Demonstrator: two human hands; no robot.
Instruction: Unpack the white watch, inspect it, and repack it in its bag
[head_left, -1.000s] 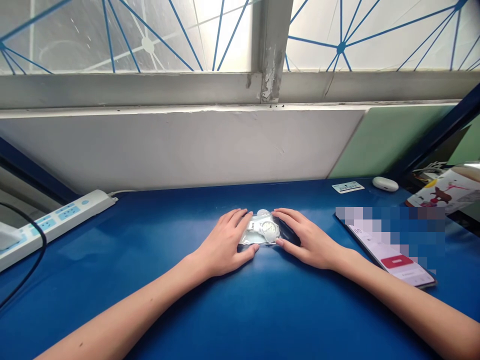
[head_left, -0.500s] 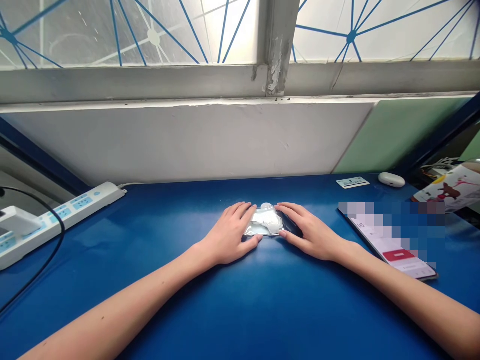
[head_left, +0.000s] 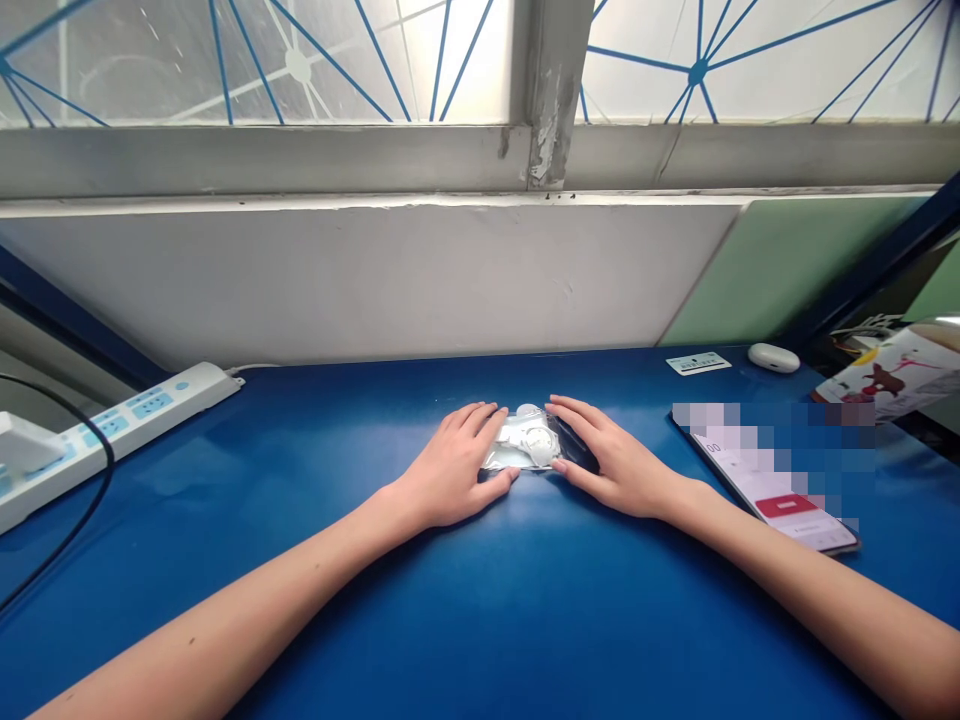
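A small clear plastic pouch (head_left: 517, 450) lies on the blue tabletop (head_left: 480, 600) between my two hands. Inside it is something white with a rounded part, perhaps a coiled cable, but the glare hides its exact kind. My left hand (head_left: 466, 465) rests palm down over the pouch's left end, its fingers stretched forward and the thumb along the near edge. On the other side, my right hand (head_left: 611, 455) lies with fingers extended and thumb apart, its tips at the pouch's right end. A dark patch shows between that thumb and forefinger.
A white power strip (head_left: 172, 390) with a plugged-in adapter and a black cable (head_left: 105, 490) stands at left. To the right are a phone (head_left: 772, 485), a white card (head_left: 697, 363), a white earbud case (head_left: 773, 358) and a printed box (head_left: 892, 375). A wall rises behind.
The whole view has shifted slightly, so everything sits a little further left. Both hands keep nearly the same pose at the pouch, and the rounded white part inside shows more clearly.
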